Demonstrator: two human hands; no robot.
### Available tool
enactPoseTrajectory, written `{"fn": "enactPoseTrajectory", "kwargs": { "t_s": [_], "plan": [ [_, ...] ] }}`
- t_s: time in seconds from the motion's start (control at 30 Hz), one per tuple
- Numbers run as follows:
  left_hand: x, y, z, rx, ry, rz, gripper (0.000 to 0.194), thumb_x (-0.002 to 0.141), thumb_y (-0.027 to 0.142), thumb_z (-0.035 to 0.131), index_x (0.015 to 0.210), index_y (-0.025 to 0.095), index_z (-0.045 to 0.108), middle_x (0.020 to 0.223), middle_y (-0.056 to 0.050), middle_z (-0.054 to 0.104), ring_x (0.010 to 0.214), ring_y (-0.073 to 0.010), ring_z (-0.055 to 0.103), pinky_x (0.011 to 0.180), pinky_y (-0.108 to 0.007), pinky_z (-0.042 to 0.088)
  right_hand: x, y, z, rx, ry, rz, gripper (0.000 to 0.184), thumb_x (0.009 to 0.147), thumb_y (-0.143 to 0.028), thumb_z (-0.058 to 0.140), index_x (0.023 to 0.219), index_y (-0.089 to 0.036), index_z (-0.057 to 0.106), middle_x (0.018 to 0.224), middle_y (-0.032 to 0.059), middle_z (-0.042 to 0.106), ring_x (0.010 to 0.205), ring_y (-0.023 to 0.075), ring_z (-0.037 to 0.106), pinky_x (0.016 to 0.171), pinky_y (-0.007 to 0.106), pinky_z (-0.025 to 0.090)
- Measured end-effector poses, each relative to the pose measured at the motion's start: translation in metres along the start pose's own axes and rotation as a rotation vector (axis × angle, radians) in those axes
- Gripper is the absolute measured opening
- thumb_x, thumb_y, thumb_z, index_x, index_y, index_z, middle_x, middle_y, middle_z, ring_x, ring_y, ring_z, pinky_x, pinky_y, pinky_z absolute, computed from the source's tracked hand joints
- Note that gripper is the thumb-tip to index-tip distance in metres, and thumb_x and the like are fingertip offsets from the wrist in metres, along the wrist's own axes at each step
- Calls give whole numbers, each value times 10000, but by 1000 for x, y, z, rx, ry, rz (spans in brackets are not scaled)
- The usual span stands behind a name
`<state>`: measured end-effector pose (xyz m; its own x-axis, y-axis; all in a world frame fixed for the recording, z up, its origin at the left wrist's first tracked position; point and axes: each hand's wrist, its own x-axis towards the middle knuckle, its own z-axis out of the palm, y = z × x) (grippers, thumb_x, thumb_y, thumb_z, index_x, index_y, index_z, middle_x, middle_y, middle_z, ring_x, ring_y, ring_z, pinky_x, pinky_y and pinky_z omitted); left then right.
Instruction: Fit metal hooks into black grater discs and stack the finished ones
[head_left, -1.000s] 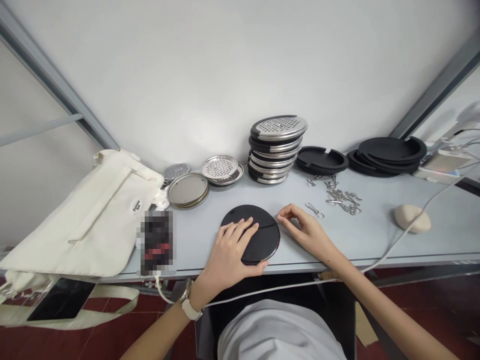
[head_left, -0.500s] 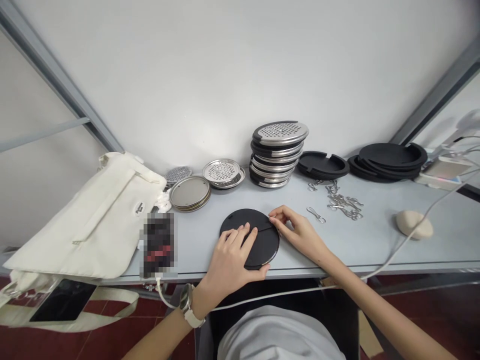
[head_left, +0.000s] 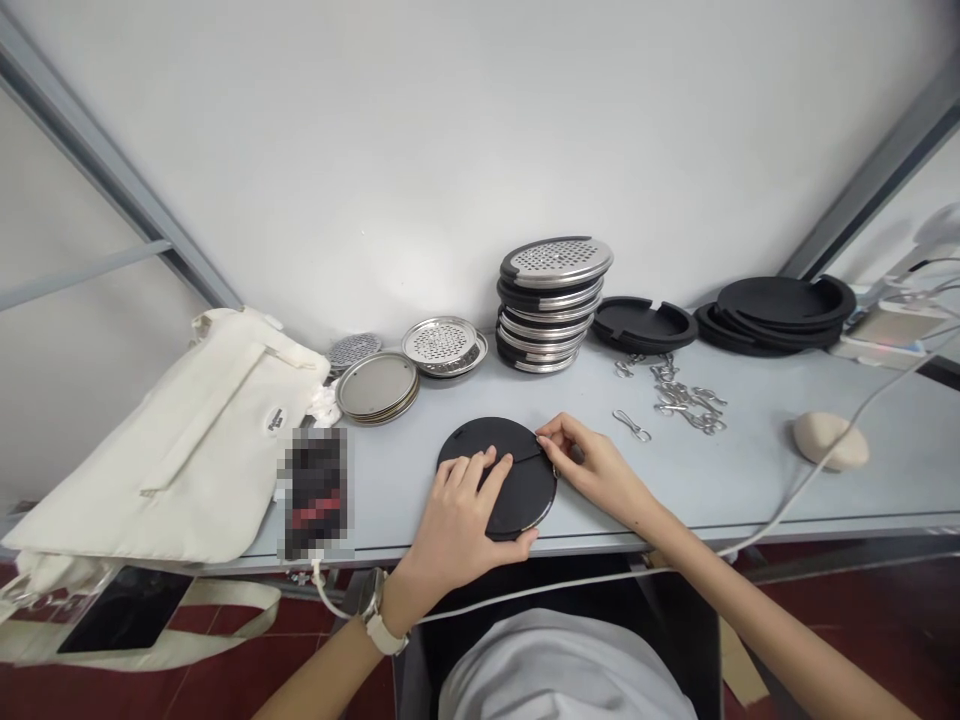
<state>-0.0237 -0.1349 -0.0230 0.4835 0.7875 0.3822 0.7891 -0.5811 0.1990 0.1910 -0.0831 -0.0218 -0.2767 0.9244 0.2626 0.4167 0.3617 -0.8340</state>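
Observation:
A flat round black disc [head_left: 525, 495] with a thin straight slit lies on the grey table, and my left hand [head_left: 465, 530] rests across it, pressing it down and covering its lower left part. My right hand [head_left: 589, 465] sits at the disc's right edge, with fingertips by the end of the slit. Thumb and forefinger seem to pinch a small metal piece, mostly hidden by the fingers.
Behind the disc stand a stack of steel-and-black oval lids [head_left: 551, 305], round steel graters [head_left: 442, 345], black rings [head_left: 780, 312] and silver wire hooks [head_left: 686, 402]. A cream cloth bag [head_left: 172, 450] lies left; a white cable [head_left: 810, 490] crosses the right.
My right hand has moved left from just beside the disc onto its right edge, by the slit. My left hand stays on the disc, which has hardly moved.

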Motion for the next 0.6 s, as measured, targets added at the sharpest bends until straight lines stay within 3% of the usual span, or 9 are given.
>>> {"fn": "enactPoseTrajectory", "kwargs": {
  "t_s": [0.37,0.6],
  "plan": [
    [1,0,-1,-4,4,2,703,772,464,665,1370,139,492,1355,-147,518,1141,-305,488,1001,-455,367,-6,1,-3,-25,-92,-3,144,927,-295,458,1039,-208,486,674,-52,448,596,135,481,587,254,410],
    [1,-1,0,-5,10,3,701,775,462,662,1375,145,484,1351,-145,519,1135,-309,489,997,-460,369,-4,0,-4,-46,-114,0,158,920,-286,465,1049,-203,501,691,-45,466,609,135,482,610,258,409]
  ]
}}
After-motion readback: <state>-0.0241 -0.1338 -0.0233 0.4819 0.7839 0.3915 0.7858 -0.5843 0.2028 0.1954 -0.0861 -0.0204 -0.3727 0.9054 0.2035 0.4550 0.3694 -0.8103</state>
